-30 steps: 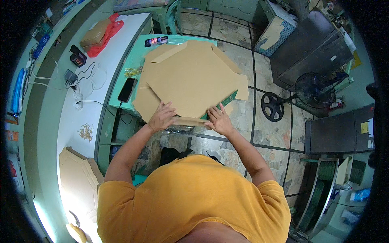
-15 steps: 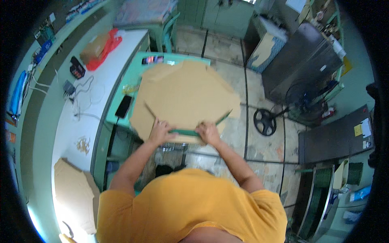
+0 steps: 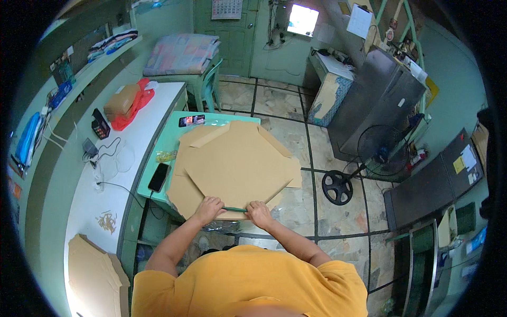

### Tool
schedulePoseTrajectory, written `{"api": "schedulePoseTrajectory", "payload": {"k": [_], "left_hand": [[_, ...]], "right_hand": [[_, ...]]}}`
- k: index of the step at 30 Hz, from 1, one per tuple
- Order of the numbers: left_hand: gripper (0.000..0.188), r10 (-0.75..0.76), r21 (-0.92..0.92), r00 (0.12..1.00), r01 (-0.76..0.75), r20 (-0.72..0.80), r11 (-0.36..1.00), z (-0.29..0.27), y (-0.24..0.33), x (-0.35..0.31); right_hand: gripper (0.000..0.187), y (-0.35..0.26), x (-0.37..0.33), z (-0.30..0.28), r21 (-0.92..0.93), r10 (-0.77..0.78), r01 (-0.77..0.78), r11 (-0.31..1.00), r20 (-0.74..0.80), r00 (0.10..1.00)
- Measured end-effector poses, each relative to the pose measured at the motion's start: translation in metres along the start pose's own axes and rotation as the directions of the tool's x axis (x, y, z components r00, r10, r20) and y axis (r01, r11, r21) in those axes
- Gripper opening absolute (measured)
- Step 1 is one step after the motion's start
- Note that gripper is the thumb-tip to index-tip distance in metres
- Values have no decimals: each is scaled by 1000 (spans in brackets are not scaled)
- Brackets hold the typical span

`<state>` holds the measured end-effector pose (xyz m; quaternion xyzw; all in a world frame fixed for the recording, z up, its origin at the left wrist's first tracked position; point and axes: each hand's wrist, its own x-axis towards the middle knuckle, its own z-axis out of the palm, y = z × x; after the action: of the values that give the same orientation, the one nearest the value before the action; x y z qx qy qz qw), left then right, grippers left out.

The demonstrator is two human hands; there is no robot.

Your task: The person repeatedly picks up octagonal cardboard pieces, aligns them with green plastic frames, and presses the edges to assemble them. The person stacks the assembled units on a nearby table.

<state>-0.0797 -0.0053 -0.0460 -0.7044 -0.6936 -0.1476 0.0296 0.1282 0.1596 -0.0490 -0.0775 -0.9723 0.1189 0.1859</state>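
Note:
A large brown cardboard sheet [image 3: 237, 164], roughly eight-sided with folded flaps along its sides, lies on a green table. Both my hands are at its near edge. My left hand [image 3: 209, 208] is closed on the flap there, its fingers curled over the fold. A short way to the right, my right hand [image 3: 259, 214] grips the same flap. Between them shows a narrow dark green strip [image 3: 234, 209] along the fold. Slanting folds rise on either side of my hands. My thumbs are partly hidden.
On the green table [image 3: 158, 140] lie a black phone [image 3: 159, 177] with a cable and a second phone [image 3: 191, 121]. A white counter [image 3: 119, 182] along the left holds another cardboard piece [image 3: 95, 269] and a brown box [image 3: 120, 101]. A standing fan [image 3: 338, 187] is at right.
My view has tilted up, so the far door and lit screen now show. Both hands stay on the near flap, slightly closer together, and less of the green strip shows.

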Motion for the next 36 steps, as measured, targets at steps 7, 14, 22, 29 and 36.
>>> {"api": "schedulePoseTrajectory", "payload": {"k": [7, 14, 22, 29, 36], "left_hand": [[29, -122, -18, 945, 123, -303, 992, -53, 7, 5], [34, -327, -529, 464, 416, 823, -740, -9, 59, -31], [40, -637, -711, 317, 351, 703, -610, 16, 41, -69], [43, -657, -798, 453, 351, 603, -490, -54, 21, -78], [38, -883, -849, 328, 512, 336, -133, -79, -17, -58]], "right_hand": [[14, -7, 28, -22, -5, -43, 43, 999, -13, 999], [15, -54, 40, 7, -156, -169, 180, 971, 86, 982], [60, -25, 44, -62, 203, 232, -178, 963, -287, 929], [81, 123, 14, -143, 788, 751, -475, 392, 24, 660], [61, 54, 38, -152, 791, 316, -59, -609, 310, 897]]}}
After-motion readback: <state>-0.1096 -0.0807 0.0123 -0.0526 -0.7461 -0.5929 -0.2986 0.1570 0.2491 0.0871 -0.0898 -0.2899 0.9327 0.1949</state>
